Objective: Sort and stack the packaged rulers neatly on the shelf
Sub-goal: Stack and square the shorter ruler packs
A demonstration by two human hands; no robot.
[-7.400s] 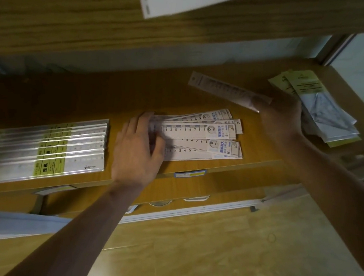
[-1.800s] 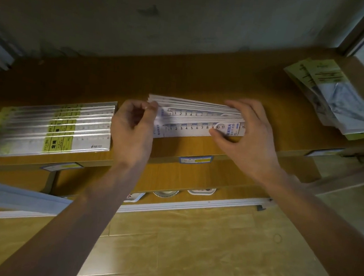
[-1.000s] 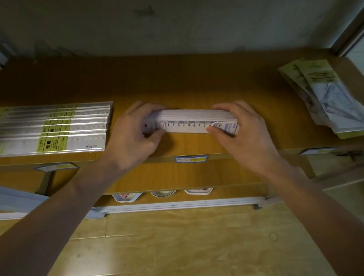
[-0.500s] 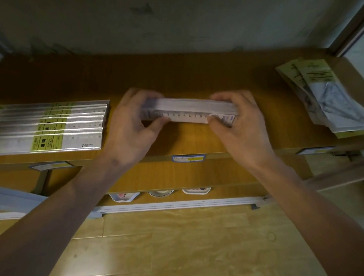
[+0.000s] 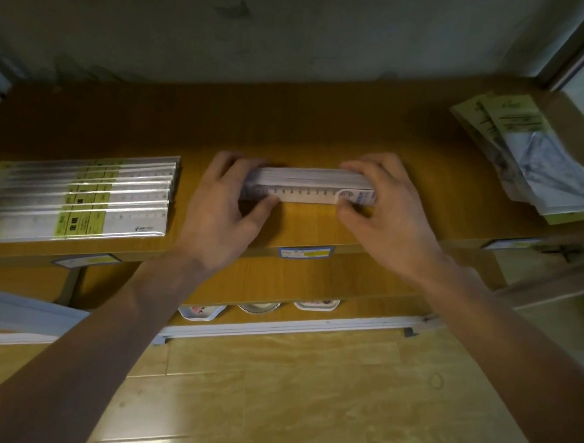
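Fingers (image 5: 234, 162) of both hands grip a squared white ruler stack (image 5: 309, 186), numbered face frontward.

- The left hand (image 5: 222, 204) covers the left end of the squared-up stack of white packaged rulers (image 5: 309, 187); the right hand (image 5: 387, 208) covers its right end.
- How many rulers the stack holds cannot be counted.
- The row of clear packaged rulers with yellow-green labels (image 5: 76, 197) is blurred, its print unreadable, and its left end is cut by the frame edge.
- The small patterned dishes (image 5: 259, 308) show only their rims below the wooden shelf (image 5: 326, 126).
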